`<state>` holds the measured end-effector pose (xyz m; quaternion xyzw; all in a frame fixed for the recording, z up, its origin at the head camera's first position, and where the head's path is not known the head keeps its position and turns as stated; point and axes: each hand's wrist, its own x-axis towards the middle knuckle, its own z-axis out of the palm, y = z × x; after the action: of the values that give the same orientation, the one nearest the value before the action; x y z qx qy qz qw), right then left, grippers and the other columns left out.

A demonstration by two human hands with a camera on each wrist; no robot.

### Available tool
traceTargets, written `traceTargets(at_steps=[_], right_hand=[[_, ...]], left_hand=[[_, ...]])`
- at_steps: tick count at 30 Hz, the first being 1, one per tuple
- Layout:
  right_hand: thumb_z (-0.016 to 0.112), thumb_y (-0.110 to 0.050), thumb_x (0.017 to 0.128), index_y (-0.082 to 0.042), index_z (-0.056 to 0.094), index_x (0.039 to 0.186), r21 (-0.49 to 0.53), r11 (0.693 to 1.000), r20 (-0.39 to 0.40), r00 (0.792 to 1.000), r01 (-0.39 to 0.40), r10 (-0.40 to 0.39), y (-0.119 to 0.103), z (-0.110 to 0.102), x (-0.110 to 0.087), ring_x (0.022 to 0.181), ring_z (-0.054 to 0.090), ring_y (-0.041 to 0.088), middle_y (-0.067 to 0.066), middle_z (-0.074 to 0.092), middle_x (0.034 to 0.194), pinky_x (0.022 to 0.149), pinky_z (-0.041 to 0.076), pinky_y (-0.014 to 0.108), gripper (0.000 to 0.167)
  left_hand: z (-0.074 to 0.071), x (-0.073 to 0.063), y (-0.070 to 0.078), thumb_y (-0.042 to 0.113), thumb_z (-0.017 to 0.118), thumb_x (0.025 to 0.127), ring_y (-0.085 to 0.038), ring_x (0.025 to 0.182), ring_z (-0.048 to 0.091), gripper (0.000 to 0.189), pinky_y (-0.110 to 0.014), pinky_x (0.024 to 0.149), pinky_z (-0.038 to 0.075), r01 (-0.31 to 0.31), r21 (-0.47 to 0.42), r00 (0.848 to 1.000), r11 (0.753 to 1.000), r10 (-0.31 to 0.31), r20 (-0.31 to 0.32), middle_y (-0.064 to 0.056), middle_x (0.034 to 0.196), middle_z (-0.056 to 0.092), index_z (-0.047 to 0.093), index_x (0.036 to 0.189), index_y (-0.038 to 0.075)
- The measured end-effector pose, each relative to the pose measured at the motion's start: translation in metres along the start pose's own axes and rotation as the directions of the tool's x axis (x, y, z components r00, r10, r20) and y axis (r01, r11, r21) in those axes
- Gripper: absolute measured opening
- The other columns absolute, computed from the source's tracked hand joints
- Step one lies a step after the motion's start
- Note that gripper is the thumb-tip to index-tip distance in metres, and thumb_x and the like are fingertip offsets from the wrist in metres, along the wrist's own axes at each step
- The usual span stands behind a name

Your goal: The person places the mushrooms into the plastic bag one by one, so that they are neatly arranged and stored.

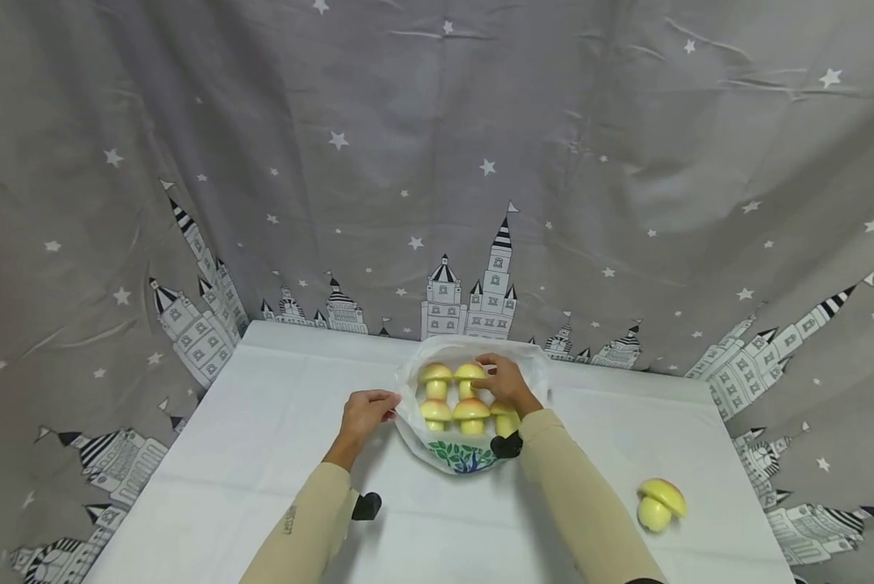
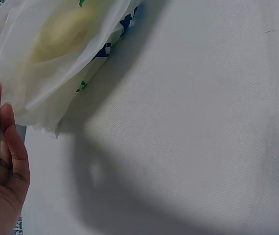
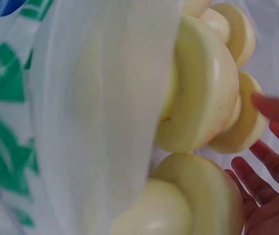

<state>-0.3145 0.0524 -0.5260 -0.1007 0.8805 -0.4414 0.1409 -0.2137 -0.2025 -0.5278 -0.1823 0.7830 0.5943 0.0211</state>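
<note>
A white plastic bag (image 1: 415, 446) with a printed green tree lies on the table, its mouth spread wide. Inside it several yellow toy mushrooms (image 1: 471, 410) with reddish-tinted caps stand close together in two rows. My left hand (image 1: 364, 418) pinches the bag's left rim between thumb and fingers. Over the bag's right side reaches my right hand (image 1: 507, 384), its thumb and fingers spread at the upper mushroom (image 1: 469, 371). In the right wrist view the thumb overlaps a cap, and the other fingers (image 3: 254, 181) are loosely parted beside the mushrooms.
One more yellow mushroom (image 1: 656, 504) lies tilted on the white table (image 1: 276, 389), right of my right forearm. Behind the table hangs a grey curtain (image 1: 408, 162) printed with stars and castles.
</note>
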Motion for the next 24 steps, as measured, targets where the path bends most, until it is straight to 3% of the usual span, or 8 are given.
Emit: traceTargets(at_steps=[5, 14, 24], right_hand=[[0.070, -0.016, 0.088, -0.005, 0.055, 0.133, 0.021, 1.000, 0.009, 1.000, 0.011, -0.011, 0.003, -0.007, -0.008, 0.123, 0.049, 0.038, 0.017, 0.052, 0.137, 0.095, 0.046, 0.048, 0.048], [0.070, -0.012, 0.088, -0.003, 0.055, 0.132, 0.071, 0.997, -0.087, 0.996, 0.019, -0.012, 0.014, -0.023, -0.031, 0.123, 0.049, 0.041, 0.021, 0.052, 0.134, 0.100, 0.042, 0.050, 0.047], [0.068, -0.008, 0.088, 0.000, 0.054, 0.131, 0.109, 0.988, -0.175, 0.980, 0.112, -0.092, 0.020, -0.051, -0.053, 0.124, 0.047, 0.042, 0.022, 0.051, 0.135, 0.101, 0.040, 0.050, 0.046]], left_hand=[[0.000, 0.000, -0.002, 0.015, 0.069, 0.089, -0.009, 0.066, 0.062, 0.025, -0.028, 0.070, 0.054, 0.002, 0.011, 1.000, 1.000, -0.002, -0.012, -0.005, 0.078, 0.070, 0.071, 0.102, -0.005], [0.007, -0.004, -0.006, 0.016, 0.069, 0.089, -0.008, 0.064, 0.063, 0.027, -0.027, 0.069, 0.053, 0.007, 0.017, 1.000, 1.000, -0.007, -0.008, -0.004, 0.075, 0.070, 0.070, 0.103, -0.007], [0.006, -0.003, -0.002, 0.015, 0.068, 0.090, -0.010, 0.066, 0.064, 0.027, -0.027, 0.069, 0.055, -0.032, 0.024, 0.999, 0.999, 0.032, -0.024, -0.009, 0.081, 0.071, 0.070, 0.104, -0.008]])
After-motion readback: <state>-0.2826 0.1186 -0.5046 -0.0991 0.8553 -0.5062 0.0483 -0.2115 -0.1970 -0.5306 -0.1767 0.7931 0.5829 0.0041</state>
